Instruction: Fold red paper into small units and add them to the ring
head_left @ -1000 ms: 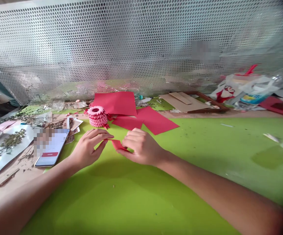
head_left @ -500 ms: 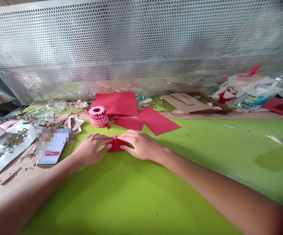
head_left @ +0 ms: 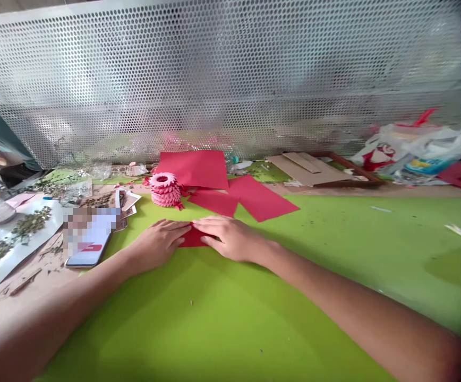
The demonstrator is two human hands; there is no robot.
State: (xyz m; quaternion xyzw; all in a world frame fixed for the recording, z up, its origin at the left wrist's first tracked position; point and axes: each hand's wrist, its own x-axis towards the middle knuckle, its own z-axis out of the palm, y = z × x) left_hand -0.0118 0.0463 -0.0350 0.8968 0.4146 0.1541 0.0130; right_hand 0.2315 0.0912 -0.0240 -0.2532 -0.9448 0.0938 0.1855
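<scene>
A small piece of red paper (head_left: 194,239) lies on the green tabletop between my hands. My left hand (head_left: 159,241) grips its left part, with the fingertips on the far side and the thumb nearer me. From the other side my right hand (head_left: 230,237) holds the paper, its fingers along the top edge and its thumb at the lower right. My fingertips nearly meet and cover much of the paper. Just beyond sit larger red sheets (head_left: 268,199) and a ring-shaped stack of pink and white folded paper (head_left: 164,190).
A phone (head_left: 93,236) lies to the left, near dried plant bits on white paper (head_left: 53,225). Cardboard pieces (head_left: 306,168) rest at the back by a brown frame. Plastic bags (head_left: 413,151) stand at the back right. A perforated metal panel (head_left: 222,79) rises behind the table.
My fingers have closed in over the red paper, and less of it shows; its upper edge now looks pressed flatter. The whole view has shifted slightly.
</scene>
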